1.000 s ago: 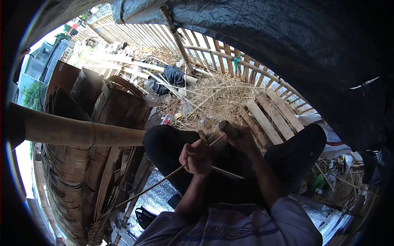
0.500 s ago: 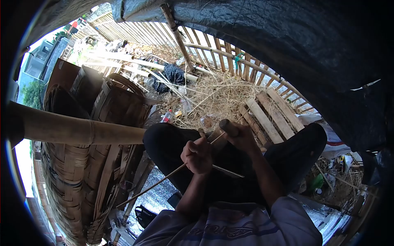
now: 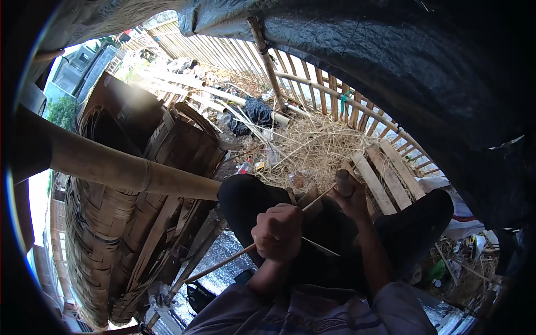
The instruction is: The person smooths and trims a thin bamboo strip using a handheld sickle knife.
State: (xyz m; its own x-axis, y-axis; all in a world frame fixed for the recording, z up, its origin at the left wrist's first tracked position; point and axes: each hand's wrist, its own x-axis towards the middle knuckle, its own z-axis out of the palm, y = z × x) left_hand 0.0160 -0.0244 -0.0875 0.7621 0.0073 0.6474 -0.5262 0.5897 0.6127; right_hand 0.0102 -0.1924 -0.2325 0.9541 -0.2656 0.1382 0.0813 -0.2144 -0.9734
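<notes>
My left hand (image 3: 277,231) is a closed fist around a thin bamboo strip (image 3: 220,266). That strip slopes from the lower left, through the fist, up toward my right hand (image 3: 357,204). The right fingers are wrapped round a thick wooden handle (image 3: 344,182) with a rounded end; whatever it is attached to is hidden. Between my knees, under the strip, stands a wooden block (image 3: 311,205), partly covered. Another thin, pale piece (image 3: 321,246) crosses my dark trousers below the hands; I cannot tell what it is.
A thick bamboo pole (image 3: 134,173) runs in from the left beside large woven bamboo panels (image 3: 95,245). Ahead lie straw (image 3: 318,139), wooden slats (image 3: 385,176) and black plastic bags (image 3: 258,111). A bamboo fence (image 3: 312,84) and dark tarpaulin (image 3: 379,50) enclose the far side.
The view has shifted, so the surroundings appear farther right and lower. My left fist looks larger and nearer the camera. The wooden handle has turned and moved right with my right hand.
</notes>
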